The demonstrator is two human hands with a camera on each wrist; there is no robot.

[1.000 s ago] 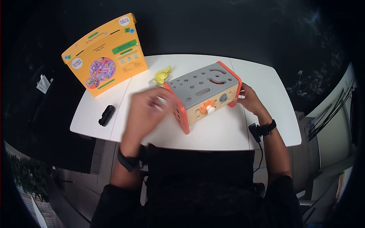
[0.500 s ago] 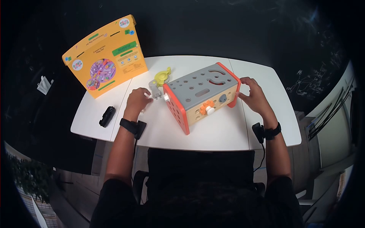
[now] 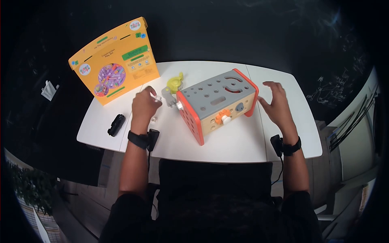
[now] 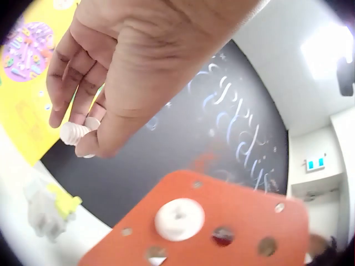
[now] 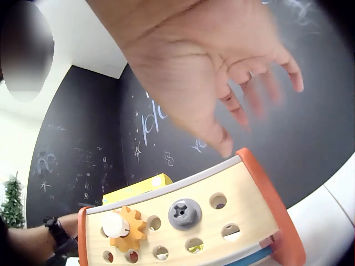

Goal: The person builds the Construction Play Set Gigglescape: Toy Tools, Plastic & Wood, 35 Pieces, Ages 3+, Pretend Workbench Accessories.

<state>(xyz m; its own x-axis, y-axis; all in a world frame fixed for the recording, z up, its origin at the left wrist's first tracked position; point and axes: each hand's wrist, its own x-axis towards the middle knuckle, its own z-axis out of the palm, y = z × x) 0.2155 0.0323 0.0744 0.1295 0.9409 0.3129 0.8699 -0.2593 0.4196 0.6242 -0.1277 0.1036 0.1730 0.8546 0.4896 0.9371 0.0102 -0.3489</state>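
Note:
A toy workbench (image 3: 214,91) with a grey perforated top, red-orange end panels and a pale wooden front stands mid-table. My left hand (image 3: 145,104), left of it, pinches a white plastic screw (image 4: 76,133) between thumb and fingers, its thread showing. In the near end panel (image 4: 249,216) sits a white round-headed bolt (image 4: 179,219). Beyond the opposite end, my right hand (image 3: 278,106) is spread and holds nothing, its thumb close to the panel's edge. The front carries an orange gear (image 5: 129,230) with a white bolt through it and a grey hex bolt (image 5: 184,214).
A small white piece (image 3: 153,120) lies by the left wrist. Grey (image 3: 169,97) and yellow-green (image 3: 174,83) toy parts lie behind the workbench's left end. A yellow play-set box (image 3: 115,60) stands at the back left, with a black object (image 3: 116,124) in front. A blackboard rises behind.
My left hand has drawn back leftward from the end panel, baring the white bolt there, and now holds a white screw. My right hand has come off the right panel and moved outward.

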